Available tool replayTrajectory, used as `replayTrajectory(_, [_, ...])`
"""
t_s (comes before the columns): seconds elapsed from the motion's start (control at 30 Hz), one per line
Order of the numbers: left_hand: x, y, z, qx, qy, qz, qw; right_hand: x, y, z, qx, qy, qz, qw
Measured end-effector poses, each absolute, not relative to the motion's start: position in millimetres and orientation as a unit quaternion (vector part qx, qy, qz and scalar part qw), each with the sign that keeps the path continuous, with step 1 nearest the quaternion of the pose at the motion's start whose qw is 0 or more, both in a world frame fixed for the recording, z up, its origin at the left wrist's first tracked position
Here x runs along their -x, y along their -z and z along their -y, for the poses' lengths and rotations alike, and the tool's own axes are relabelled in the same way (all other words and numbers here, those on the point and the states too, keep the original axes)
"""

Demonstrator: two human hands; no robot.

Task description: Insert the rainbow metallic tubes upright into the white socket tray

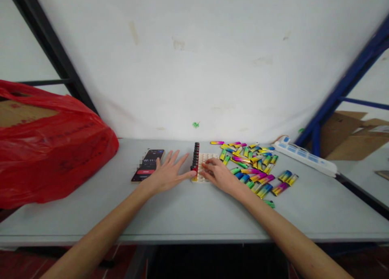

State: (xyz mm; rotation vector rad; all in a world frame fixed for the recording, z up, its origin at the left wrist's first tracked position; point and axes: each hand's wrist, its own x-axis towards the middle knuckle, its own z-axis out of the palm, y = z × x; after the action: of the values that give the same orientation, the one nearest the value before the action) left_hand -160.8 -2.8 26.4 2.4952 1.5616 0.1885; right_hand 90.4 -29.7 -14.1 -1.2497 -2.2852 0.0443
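Note:
My left hand (165, 174) has its fingers spread over the table, the thumb reaching to the near end of a row of slim upright pieces with black tops and red sides (196, 155). That row stands along the left edge of a white tray with round holes (209, 156). Over the tray, my right hand (221, 174) is curled with thumb and fingers drawn together; whatever is between the fingertips is too small to make out. To its right lie many shiny metallic tubes (257, 177), in gold, green, blue and pink, scattered loosely.
A phone showing a timer (148, 164) lies left of my left hand. A bulging red plastic bag (54, 149) covers the table's left side. At the back right sits a white power strip (305, 157). Behind the table (188, 218) rises a white wall (194, 68).

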Motion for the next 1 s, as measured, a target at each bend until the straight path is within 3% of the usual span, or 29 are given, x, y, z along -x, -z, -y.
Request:
replayTrajectory(0.23, [169.6,-31.1,3.8,-0.84,-0.057,-0.523,0.132,-90.7,13.8,29.9,0.46,-0.012,0.847,0.265])
replayTrajectory(0.6, [162.4,-29.7,18.6,-0.839,-0.04,-0.533,0.102,-89.3,13.2,31.7,0.466,-0.012,0.844,0.265])
replayTrajectory(0.8, [151.3,-20.3,17.7,-0.865,-0.098,-0.49,0.045,-89.5,12.1,31.6,0.467,-0.007,0.844,0.263])
replayTrajectory(1.0, [142.4,-9.2,9.0,-0.896,-0.127,-0.412,0.105,-86.7,10.5,33.0,0.464,-0.011,0.849,0.251])
